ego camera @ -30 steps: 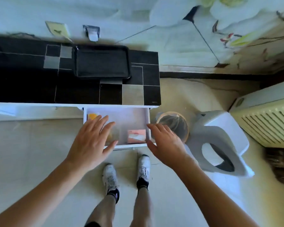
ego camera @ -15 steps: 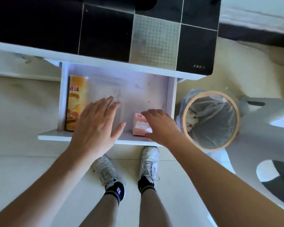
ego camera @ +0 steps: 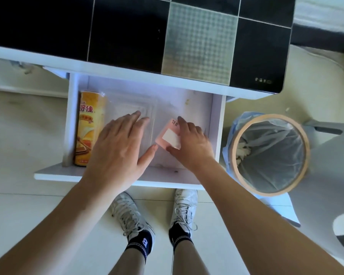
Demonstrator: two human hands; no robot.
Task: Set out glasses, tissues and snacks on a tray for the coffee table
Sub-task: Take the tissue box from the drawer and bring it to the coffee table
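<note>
Drawer (ego camera: 50,174): we see it pulled out from under the black-tiled bench (ego camera: 127,30), white, its front edge nearest the feet.
Crisp tube (ego camera: 88,128): an orange-yellow canister lying on its side along the drawer's left wall, its length running front to back.
Clear packets (ego camera: 145,108): we make out transparent wrapping lying flat in the middle of the drawer; what it holds we cannot tell.
Tissue pack (ego camera: 168,133): a small pink pack with a white label, tilted, right of the drawer's centre and nearer its front edge than its back.
Left hand (ego camera: 117,151): we see it spread flat, palm down, over the clear packets, its thumb tip just beside the tissue pack's near corner; whether it presses on the packets we cannot tell.
Right hand (ego camera: 191,143): fingers curled round the tissue pack's right side, forefinger along its far edge and thumb on its near corner, pinching it.
Waste bin (ego camera: 236,165): round, lined with a bag, on the floor just right of the drawer.
Shoes (ego camera: 131,215): white trainers on the pale floor below the drawer front.
</note>
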